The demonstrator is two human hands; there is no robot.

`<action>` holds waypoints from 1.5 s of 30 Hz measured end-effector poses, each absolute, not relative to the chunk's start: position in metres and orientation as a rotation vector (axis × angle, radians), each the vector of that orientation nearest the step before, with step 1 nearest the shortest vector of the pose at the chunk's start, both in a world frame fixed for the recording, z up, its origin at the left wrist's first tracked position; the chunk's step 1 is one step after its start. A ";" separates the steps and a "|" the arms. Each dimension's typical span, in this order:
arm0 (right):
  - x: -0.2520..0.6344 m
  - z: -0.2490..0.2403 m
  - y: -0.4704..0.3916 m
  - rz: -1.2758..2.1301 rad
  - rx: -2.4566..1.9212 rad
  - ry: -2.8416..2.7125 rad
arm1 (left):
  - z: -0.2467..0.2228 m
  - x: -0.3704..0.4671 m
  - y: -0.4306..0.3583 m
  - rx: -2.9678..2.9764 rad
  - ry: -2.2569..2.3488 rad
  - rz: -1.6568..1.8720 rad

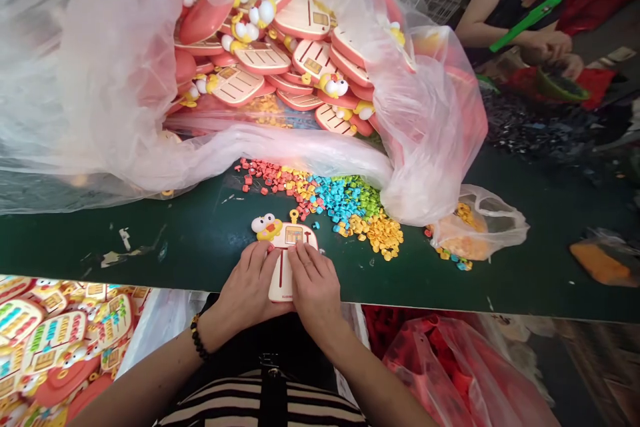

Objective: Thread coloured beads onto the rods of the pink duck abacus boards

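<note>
A cream and red toy board [281, 273] lies at the near edge of the dark green table, with a yellow duck-like head [267, 227] with bulging white eyes at its upper left and a yellow loop on top. My left hand [249, 283] grips the board's left side, fingers together. On its right part rests my right hand [316, 283], fingers pressed together over the face; anything under the fingertips is hidden. Beyond the board lie piles of small red, blue [336, 197], green and yellow pieces [384, 233].
Behind the pieces, a large clear plastic bag [330, 150] holds many similar boards [263, 57]. A small bag [500, 230] of yellow pieces sits right. Boards with coloured pieces [55, 340] fill the lower left. Another person's hands [555, 47] work at upper right.
</note>
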State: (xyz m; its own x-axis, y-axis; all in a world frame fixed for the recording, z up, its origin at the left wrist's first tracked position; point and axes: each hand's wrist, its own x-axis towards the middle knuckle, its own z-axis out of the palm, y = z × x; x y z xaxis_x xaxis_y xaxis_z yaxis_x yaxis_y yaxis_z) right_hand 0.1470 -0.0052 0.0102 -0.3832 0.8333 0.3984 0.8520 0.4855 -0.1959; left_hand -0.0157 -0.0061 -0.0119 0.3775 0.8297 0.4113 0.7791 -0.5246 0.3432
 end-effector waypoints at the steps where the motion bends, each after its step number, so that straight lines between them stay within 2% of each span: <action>1: 0.145 0.012 0.004 0.009 -1.344 -2.293 | -0.012 -0.016 -0.006 2.539 1.476 0.833; 4: 0.151 0.019 0.044 0.217 -1.286 -2.223 | -0.009 -0.017 -0.003 2.578 1.437 0.778; 11: 0.168 0.021 0.104 0.123 -1.532 -2.329 | -0.006 -0.016 -0.001 2.490 1.462 0.811; 16: 0.174 0.020 0.098 0.140 -1.553 -2.224 | -0.006 -0.023 -0.001 2.489 1.364 0.877; 23: 0.181 0.030 0.055 0.478 -1.382 -1.875 | -0.002 -0.026 0.000 2.503 1.287 0.823; 30: 0.176 0.007 0.042 0.171 -1.452 -1.987 | -0.005 -0.024 -0.002 2.551 1.284 0.777; 35: 0.171 0.006 0.039 0.099 -1.533 -1.958 | -0.005 -0.024 -0.002 2.537 1.297 0.790; 40: 0.171 0.014 0.041 0.330 -1.550 -1.852 | -0.005 -0.027 0.000 2.576 1.215 0.814; 45: 0.175 0.021 0.046 0.474 -1.579 -1.809 | 0.001 -0.026 0.002 2.697 1.204 0.605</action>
